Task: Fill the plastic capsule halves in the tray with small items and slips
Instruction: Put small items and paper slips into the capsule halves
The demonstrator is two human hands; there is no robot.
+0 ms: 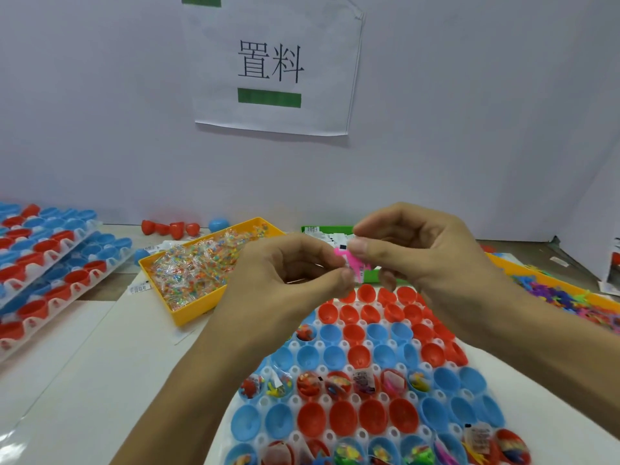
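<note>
Above the tray (295, 402) of capsule halves (342, 418), left hand (295, 270) and right hand (412, 246) pinch a pink toy (353, 260) with curled fingers.

pale wall (100, 112); paper sign (273, 65); white tabletop (84, 364)

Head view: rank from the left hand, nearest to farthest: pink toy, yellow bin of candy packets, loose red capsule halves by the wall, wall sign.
From the left hand:
1. Pink toy, pinched at its fingertips.
2. Yellow bin, just left.
3. Loose red capsule halves, back left by the wall.
4. Wall sign, high above.
</note>
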